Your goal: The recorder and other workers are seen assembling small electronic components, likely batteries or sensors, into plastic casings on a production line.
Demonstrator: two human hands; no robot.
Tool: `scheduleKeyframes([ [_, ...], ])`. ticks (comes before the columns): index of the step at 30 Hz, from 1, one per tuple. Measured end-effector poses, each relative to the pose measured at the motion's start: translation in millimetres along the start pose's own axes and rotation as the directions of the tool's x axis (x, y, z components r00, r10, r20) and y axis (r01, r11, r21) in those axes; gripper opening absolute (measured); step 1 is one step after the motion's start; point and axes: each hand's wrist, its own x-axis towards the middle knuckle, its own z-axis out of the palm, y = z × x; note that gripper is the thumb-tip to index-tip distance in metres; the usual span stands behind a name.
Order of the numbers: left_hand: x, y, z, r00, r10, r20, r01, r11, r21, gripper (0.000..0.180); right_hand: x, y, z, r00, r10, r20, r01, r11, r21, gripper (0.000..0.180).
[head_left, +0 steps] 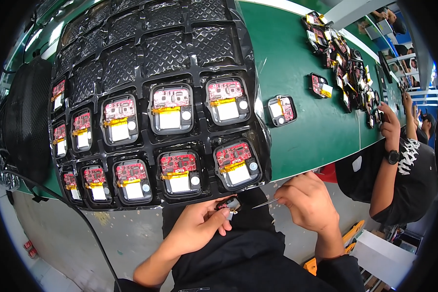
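Note:
Below the table's front edge, my left hand [199, 225] is closed around a small black device housing [227, 203], with a bit of red circuit board showing. Fingers cover much of it. To its right, my right hand [309, 202] pinches a thin, pointed metal tool that looks like tweezers [264, 204]. Its tip points at the housing, apart from it. Just beyond both hands lies a black plastic tray [151, 146]. Its near pockets carry several open housings [236, 163], each with a red board, yellow tape and a white battery.
The tray's far pockets [165, 51] hold no housings. On the green table [306, 146], one housing [282, 110] sits beside the tray and another [320, 86] farther off, near a heap of housings [348, 73]. A co-worker's hand [389, 121] reaches to that heap. A black cable [90, 228] hangs at left.

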Motion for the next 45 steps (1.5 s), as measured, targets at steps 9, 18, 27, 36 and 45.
scheduleKeyframes([
  [9,0.6,-5.3,-4.1,0.999,-0.026,0.023,0.027,0.999,-0.043,0.038,6.5,-13.2,12.7,0.995,-0.059,-0.079,0.055,0.997,-0.058,0.023],
  [18,-1.1,11.1,1.1,0.999,-0.035,0.011,0.034,0.992,0.125,0.037,17.0,-21.4,12.3,0.986,-0.161,-0.037,0.147,0.956,-0.253,0.02],
  [27,2.7,-0.3,-1.3,0.998,-0.056,0.017,0.055,0.998,0.03,0.039,13.6,-5.0,17.4,0.996,0.081,-0.032,-0.07,0.965,0.252,0.017],
  [36,9.9,-9.7,-1.4,1.0,-0.012,0.015,0.014,0.984,-0.177,0.036,-10.8,14.0,26.5,0.892,0.441,0.097,-0.441,0.897,-0.029,0.026],
  [45,11.3,-11.3,-2.6,0.998,0.058,0.031,-0.04,0.913,-0.406,0.035,-0.1,-22.1,24.9,0.865,0.498,0.061,-0.458,0.736,0.498,0.027],
])
